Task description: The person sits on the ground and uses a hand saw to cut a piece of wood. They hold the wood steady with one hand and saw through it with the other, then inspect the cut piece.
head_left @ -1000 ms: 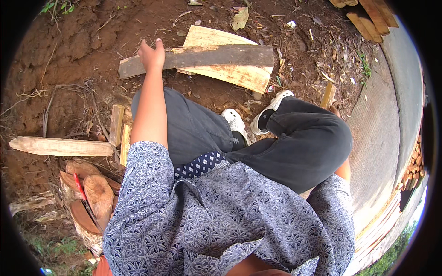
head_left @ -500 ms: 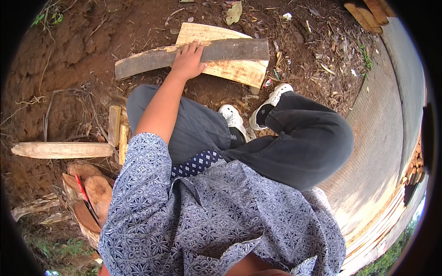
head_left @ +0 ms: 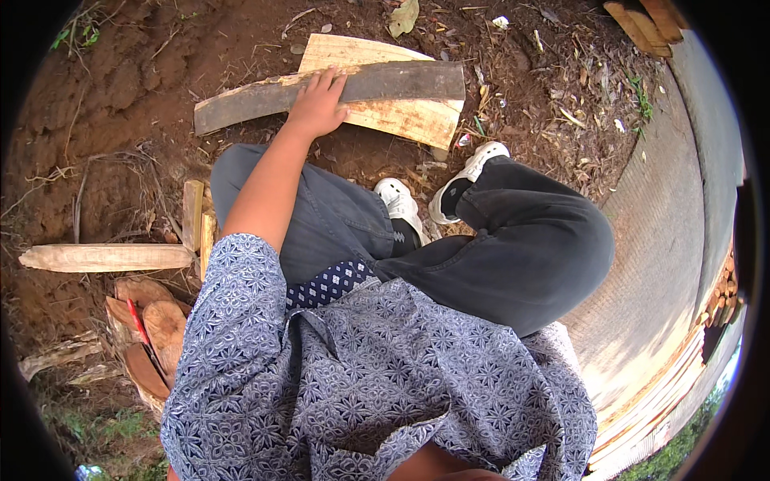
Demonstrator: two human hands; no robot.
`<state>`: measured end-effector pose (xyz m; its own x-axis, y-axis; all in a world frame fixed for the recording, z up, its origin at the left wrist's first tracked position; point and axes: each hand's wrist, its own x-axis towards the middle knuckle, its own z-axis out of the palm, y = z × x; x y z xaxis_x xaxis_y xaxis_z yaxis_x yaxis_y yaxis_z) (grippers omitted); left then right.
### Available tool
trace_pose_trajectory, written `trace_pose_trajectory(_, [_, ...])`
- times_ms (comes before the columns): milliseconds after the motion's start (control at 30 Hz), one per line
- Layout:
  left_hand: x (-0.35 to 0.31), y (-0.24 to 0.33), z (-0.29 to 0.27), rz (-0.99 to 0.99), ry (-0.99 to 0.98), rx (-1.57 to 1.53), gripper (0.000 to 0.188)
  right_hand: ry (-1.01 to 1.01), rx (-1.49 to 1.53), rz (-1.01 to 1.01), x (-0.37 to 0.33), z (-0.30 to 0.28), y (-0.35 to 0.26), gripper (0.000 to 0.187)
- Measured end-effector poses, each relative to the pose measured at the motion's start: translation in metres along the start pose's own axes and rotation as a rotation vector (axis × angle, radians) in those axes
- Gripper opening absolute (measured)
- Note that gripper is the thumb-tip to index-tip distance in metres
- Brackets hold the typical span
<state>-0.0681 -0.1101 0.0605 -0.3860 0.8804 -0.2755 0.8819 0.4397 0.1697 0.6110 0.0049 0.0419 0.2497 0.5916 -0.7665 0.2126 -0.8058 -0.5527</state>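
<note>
My left hand [head_left: 318, 106] lies on a long dark grey board [head_left: 401, 82] with a rough, pale upper edge. Its fingers are stretched out across the board, and the thumb rests by the near edge. Beneath that board, at a slant to it, is a wider pale wooden plank [head_left: 413, 122] on the ground. Both pieces lie in front of my bent knees and white shoes [head_left: 399, 202]. My right hand is out of view, and no right forearm shows.
To the left, a pale stake-like piece of wood [head_left: 108, 257] points at short blocks [head_left: 192, 215]. Below it stand cut log pieces [head_left: 164, 323] with a red-handled tool [head_left: 136, 319] on them. Corrugated sheeting [head_left: 654, 208] curves along the right; more timber [head_left: 642, 28] is at the upper right.
The view has shifted slightly, so everything sits a little further left. My left hand stays on the dark board.
</note>
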Motion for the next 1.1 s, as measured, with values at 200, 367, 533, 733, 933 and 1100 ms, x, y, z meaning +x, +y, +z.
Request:
trace_pose_trajectory(200, [0.000,-0.024,0.001,-0.091,0.068,-0.110,0.076,-0.029,-0.017,0.021,0.016,-0.001,-0.008,0.064])
trace_pose_trajectory(367, [0.000,-0.059,-0.004,-0.305,0.094,-0.158,0.077,-0.033,-0.035,0.042,0.018,-0.013,-0.014,0.066])
trace_pose_trajectory(533, [-0.008,-0.085,-0.038,-0.292,0.192,-0.362,0.075,-0.051,-0.062,-0.009,0.025,-0.021,-0.044,0.067])
trace_pose_trajectory(733, [-0.028,-0.068,-0.057,-0.300,0.276,-0.408,0.081,-0.127,-0.464,-0.590,0.045,0.051,-0.211,0.069])
trace_pose_trajectory(933, [-0.005,-0.023,-0.056,-0.116,0.272,-0.435,0.105,-0.275,-1.380,-1.416,-0.049,0.264,-0.333,0.096])
trace_pose_trajectory(1100, [-0.013,0.005,-0.062,0.002,0.156,-0.463,0.126,-0.552,-1.475,-1.669,-0.097,0.398,-0.294,0.089])
